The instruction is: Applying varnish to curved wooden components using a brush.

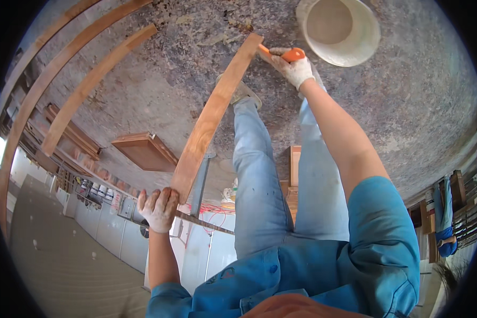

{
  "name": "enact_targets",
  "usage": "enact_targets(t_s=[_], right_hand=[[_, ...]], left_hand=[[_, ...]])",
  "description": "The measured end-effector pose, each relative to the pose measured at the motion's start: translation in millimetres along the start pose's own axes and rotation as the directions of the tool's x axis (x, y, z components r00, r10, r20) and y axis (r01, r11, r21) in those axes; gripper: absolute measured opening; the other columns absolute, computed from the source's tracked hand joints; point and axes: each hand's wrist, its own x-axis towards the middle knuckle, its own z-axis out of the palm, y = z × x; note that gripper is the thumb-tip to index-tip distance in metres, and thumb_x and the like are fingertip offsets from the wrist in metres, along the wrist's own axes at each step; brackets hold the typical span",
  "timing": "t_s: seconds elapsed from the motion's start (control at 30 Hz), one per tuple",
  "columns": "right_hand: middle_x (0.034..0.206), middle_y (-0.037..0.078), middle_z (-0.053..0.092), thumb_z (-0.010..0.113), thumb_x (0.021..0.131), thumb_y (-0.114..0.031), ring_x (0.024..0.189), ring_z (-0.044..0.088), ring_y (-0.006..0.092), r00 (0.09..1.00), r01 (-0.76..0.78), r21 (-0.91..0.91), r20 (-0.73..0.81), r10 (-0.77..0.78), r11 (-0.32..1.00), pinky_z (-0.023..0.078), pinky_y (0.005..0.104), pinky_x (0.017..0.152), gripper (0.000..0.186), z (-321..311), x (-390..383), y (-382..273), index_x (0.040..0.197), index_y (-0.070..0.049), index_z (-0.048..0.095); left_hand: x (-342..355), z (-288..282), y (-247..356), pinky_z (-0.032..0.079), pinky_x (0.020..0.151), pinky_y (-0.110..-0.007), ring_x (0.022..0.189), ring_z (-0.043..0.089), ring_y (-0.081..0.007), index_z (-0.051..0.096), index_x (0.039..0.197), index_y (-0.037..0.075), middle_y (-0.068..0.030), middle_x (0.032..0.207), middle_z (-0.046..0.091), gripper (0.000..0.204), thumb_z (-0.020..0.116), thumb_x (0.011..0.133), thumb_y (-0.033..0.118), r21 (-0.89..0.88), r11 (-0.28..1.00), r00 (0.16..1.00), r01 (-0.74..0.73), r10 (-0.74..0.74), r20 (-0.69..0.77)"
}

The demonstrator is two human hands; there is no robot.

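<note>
A long flat wooden board (212,119) slants away from me, from lower left to upper middle. Gloved in white with stained fingertips, my left hand (160,210) is closed on the board's near end. My right hand (296,70), in a white glove too, is wrapped round an orange-handled tool (293,54). A narrow orange part of that tool meets the edge of the board's far end; its exact kind I cannot make out. Just beyond the right hand stands a whitish round bucket (367,33) with greyish-beige contents.
Several long wooden strips (93,79) curve along the left side. A brown wooden panel (146,152) lies on the stained floor (408,95). Below the held board is a grey metal support (200,185). Another person (445,222) is at the far right, near stacked wood.
</note>
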Motion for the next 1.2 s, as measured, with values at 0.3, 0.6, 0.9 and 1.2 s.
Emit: enact_targets(t_s=[0.3, 0.6, 0.9, 1.2], right_hand=[[0.098, 0.006, 0.070, 0.065, 0.080, -0.043, 0.083, 0.065, 0.0275, 0.962, -0.240, -0.604, -0.253, 0.103, 0.760, 0.050, 0.0370, 0.073, 0.032, 39.2, 91.6, 19.9, 0.106, -0.024, 0.071], [0.097, 0.007, 0.070, 0.068, 0.082, -0.030, 0.081, 0.063, 0.0213, 0.989, 0.063, -0.180, -0.118, -0.085, 0.982, 0.049, 0.0304, 0.073, 0.028, 28.8, 50.9, 11.2, 0.104, -0.013, 0.071], [0.099, 0.008, 0.068, 0.067, 0.084, -0.015, 0.083, 0.062, 0.0135, 0.914, -0.055, 0.589, -0.296, 0.279, 0.806, 0.051, 0.0253, 0.072, 0.030, 48.9, -1.9, -11.1, 0.110, -0.002, 0.066], [0.090, 0.013, 0.070, 0.067, 0.081, -0.032, 0.080, 0.066, 0.0210, 0.968, 0.091, 0.014, -0.238, -0.085, 0.996, 0.052, 0.0335, 0.068, 0.035, 123.5, 32.9, -29.6, 0.101, -0.003, 0.070]], left_hand=[[-72.3, 99.6, -61.4, 0.034, 0.103, -0.044, 0.091, 0.055, -0.0138, 0.063, 0.090, 0.020, 0.0082, 0.102, 0.063, 0.023, 0.073, 0.071, 0.013, -0.039, 0.995, 0.981, 0.092, -0.097, -0.170], [-70.4, 109.5, -85.7, 0.033, 0.105, -0.046, 0.089, 0.058, -0.0164, 0.063, 0.096, 0.016, 0.0028, 0.095, 0.065, 0.028, 0.073, 0.071, 0.008, -0.327, 0.907, 0.952, 0.267, -0.300, -0.055], [-82.5, 115.7, -81.0, 0.045, 0.091, -0.034, 0.086, 0.058, -0.0161, 0.062, 0.104, 0.000, -0.0056, 0.098, 0.064, 0.022, 0.066, 0.082, 0.003, -0.700, -0.454, 0.323, 0.551, -0.658, 0.680], [-76.7, 107.6, -83.6, 0.046, 0.082, -0.028, 0.087, 0.059, -0.0162, 0.062, 0.106, -0.001, -0.0088, 0.098, 0.064, 0.021, 0.065, 0.087, 0.007, -0.694, -0.490, 0.315, 0.528, -0.646, 0.695]])
